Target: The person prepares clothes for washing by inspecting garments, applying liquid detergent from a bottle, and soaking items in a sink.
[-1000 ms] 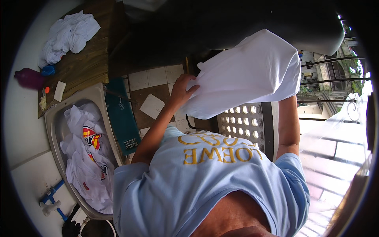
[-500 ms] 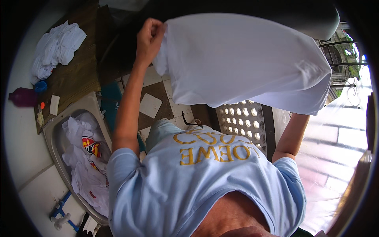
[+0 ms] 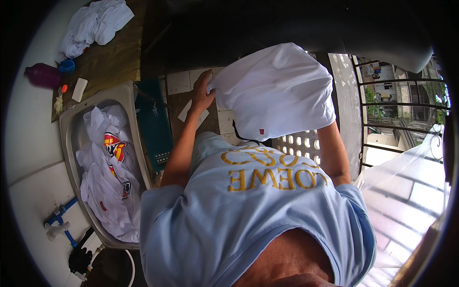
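A: What is taken in first, going by size?

B: The steel sink [image 3: 128, 95]. To its right, level with its far half, a white cloth [image 3: 282, 95] is held up in the air. The step in hand is judged to be the opening out or turning of this cloth.

A: And after that?

B: White clothes [image 3: 95, 186] with bright prints are heaped inside the sink. On the wooden desk [image 3: 119, 52] beyond the sink's far end, a white pile [image 3: 95, 24] is laid.

A: How are the hands placed?

B: Both to the right of the sink. The right forearm [image 3: 332, 148] is run up to the cloth; the right hand is hidden by it, so the state of its fingers cannot be told. The left hand [image 3: 203, 95] is set at the cloth's sink-side edge, its fingers spread from the thumb, with no pinch to be seen. The next move seems to call for that edge to be gripped while the other side is supported.

A: And the smallest things?

B: Beyond the sink, a purple bottle [image 3: 43, 76] is seen near the desk's left edge, and a white bar [image 3: 79, 90] by the sink's corner. Last, a red patch [image 3: 261, 131] is noticed at the cloth's lower edge, right of the sink.
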`<state>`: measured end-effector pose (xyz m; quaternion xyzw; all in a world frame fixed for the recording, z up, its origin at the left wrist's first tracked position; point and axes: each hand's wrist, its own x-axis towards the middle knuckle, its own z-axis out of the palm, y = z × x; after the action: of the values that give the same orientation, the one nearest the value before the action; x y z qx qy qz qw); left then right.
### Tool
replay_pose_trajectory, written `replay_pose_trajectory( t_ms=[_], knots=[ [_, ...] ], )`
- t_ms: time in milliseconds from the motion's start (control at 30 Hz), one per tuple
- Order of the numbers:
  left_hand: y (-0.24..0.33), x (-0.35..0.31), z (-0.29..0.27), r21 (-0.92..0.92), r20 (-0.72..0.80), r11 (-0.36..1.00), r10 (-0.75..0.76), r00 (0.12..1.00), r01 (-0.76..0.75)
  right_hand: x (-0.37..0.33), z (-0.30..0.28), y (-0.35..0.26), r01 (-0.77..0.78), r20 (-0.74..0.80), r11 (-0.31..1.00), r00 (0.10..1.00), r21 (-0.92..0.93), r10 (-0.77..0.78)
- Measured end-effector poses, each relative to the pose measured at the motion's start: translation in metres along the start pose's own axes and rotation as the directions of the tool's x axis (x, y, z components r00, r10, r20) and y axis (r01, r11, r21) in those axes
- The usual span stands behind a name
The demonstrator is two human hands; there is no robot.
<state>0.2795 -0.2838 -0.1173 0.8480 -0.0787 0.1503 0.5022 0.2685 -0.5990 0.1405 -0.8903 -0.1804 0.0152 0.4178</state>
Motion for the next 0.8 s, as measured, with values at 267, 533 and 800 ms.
replay_pose_trajectory(
  t_ms=[267, 533, 800],
  knots=[
    [0.009, 0.013, 0.034, -0.548, 0.144, 0.761, -0.322, 0.936, 0.346, -0.009, -0.045, 0.032, -0.127, -0.137, 0.927, 0.973, 0.352, 0.185],
    [0.056, 0.050, 0.002, -0.375, -0.042, 0.848, -0.419, 0.907, 0.374, -0.033, -0.079, 0.050, -0.150, -0.243, 0.864, 0.924, 0.481, 0.296],
    [0.097, 0.066, 0.084, -0.500, 0.068, 0.864, -0.023, 0.997, 0.054, -0.046, -0.091, 0.056, -0.174, -0.300, 0.848, 0.884, 0.500, 0.359]
  ],
)
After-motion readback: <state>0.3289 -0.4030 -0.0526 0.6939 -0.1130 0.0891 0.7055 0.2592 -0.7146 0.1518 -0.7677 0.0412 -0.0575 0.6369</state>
